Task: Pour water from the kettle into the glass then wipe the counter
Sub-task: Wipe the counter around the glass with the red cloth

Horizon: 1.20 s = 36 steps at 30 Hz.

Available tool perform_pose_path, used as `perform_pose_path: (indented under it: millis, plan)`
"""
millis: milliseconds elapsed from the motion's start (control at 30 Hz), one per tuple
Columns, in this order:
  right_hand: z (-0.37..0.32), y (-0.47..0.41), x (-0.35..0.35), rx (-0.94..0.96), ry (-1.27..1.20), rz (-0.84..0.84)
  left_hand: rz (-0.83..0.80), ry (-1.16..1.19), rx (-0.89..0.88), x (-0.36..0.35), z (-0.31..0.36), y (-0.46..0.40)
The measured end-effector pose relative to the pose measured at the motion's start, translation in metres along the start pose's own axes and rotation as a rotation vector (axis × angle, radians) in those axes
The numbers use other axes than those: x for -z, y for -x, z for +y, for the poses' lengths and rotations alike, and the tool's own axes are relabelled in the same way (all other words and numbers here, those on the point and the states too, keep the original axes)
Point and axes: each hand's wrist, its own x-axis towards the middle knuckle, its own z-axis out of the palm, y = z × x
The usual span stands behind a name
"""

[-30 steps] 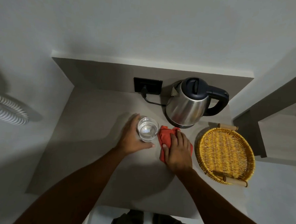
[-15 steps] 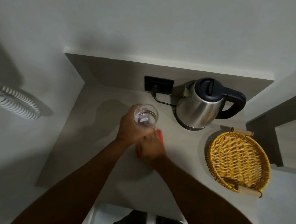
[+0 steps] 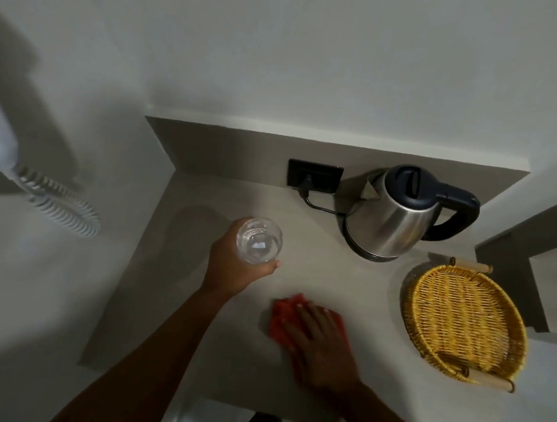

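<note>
Your left hand [image 3: 232, 266] was wrapped around the glass [image 3: 259, 240], fingers curled about its side, holding it with water inside above the counter [image 3: 200, 319], left of the kettle [image 3: 396, 213]. Your right hand [image 3: 321, 345] lay flat with fingers spread, pressing the red cloth [image 3: 281, 314] onto the counter nearer its front edge, between the glass and the wicker tray [image 3: 461, 323]. The kettle stood upright on its base at the back, lid shut, plugged into the black wall socket [image 3: 314, 175].
</note>
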Motion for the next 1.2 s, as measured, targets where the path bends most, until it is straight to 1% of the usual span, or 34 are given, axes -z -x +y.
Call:
perform_pose_path:
  millis: [67, 100, 167, 267, 333, 400, 533, 700, 933, 1000, 1033, 1067, 1100, 1200]
  plan:
    - [-0.016, -0.051, 0.004, 0.071, 0.030, -0.007, 0.005, 0.002, 0.006, 0.001, 0.001, 0.003]
    - [-0.019, -0.078, 0.007, 0.064, 0.035, 0.005, 0.007, 0.009, 0.010, 0.001, 0.001, 0.006]
    - [-0.014, -0.121, 0.018, -0.034, 0.028, 0.036, -0.003, 0.017, -0.004, -0.001, -0.001, 0.009]
    - [0.013, -0.142, 0.038, -0.192, 0.036, 0.050, -0.043, 0.027, 0.019, -0.011, -0.005, 0.014]
    - [0.038, -0.131, 0.047, -0.288, 0.035, 0.100, -0.066, 0.041, 0.067, -0.020, -0.006, 0.015]
    - [0.060, -0.106, 0.049, -0.377, 0.039, 0.114, -0.097, 0.062, 0.072, -0.032, -0.006, 0.016]
    - [0.076, -0.059, 0.047, -0.441, 0.067, 0.133, -0.117, 0.138, 0.051, -0.058, -0.001, 0.015]
    - [0.075, -0.054, 0.045, -0.461, 0.072, 0.133, -0.144, 0.181, 0.042, -0.078, 0.009, 0.012]
    - [0.072, -0.056, 0.044, -0.451, 0.058, 0.133, -0.177, 0.183, 0.050, -0.085, 0.012, 0.010]
    - [0.075, -0.053, 0.054, -0.458, 0.061, 0.122, -0.168, 0.181, 0.063, -0.092, 0.017, 0.007]
    - [0.075, -0.054, 0.053, -0.459, 0.070, 0.121, -0.170, 0.163, 0.039, -0.091, 0.014, 0.006]
    - [0.089, -0.031, 0.077, -0.513, 0.111, 0.160, -0.220, 0.205, -0.020, -0.109, 0.043, 0.006]
    - [0.091, -0.027, 0.085, -0.532, 0.129, 0.176, -0.254, 0.207, -0.045, -0.116, 0.047, 0.006]
    - [0.093, -0.025, 0.102, -0.539, 0.074, 0.106, -0.267, 0.208, -0.039, -0.121, 0.053, 0.004]
